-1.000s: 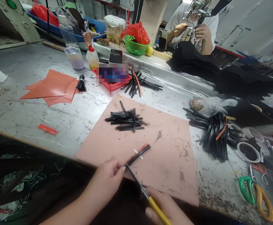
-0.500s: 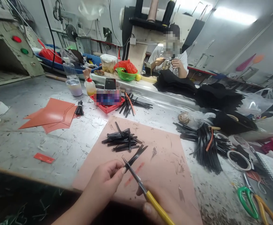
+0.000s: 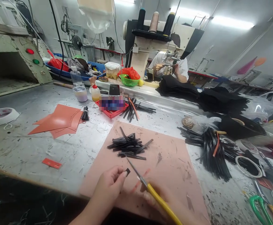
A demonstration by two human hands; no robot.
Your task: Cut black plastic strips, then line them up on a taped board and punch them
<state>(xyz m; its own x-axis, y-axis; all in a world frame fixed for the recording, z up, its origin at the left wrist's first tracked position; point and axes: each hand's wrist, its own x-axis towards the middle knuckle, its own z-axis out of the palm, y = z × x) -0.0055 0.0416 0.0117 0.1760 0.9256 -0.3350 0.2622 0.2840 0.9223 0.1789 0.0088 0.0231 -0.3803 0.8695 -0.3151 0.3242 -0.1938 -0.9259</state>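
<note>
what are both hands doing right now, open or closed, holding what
Left hand: closed, pinching a small black piece between thumb and fingers.
Right hand: closed around the yellow scissors.

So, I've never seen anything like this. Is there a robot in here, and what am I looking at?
There's no robot: these are a person's own bare hands, seen from a camera worn on the head, looking forward and down. The left hand pinches a small black piece; the right hand holds yellow-handled scissors. In front, a pile of black strips lies on a pink mat, on a worn table. Off to the left are orange sheets, and beyond the mat a red basket. Further back, another person in white sits behind a machine.
</note>
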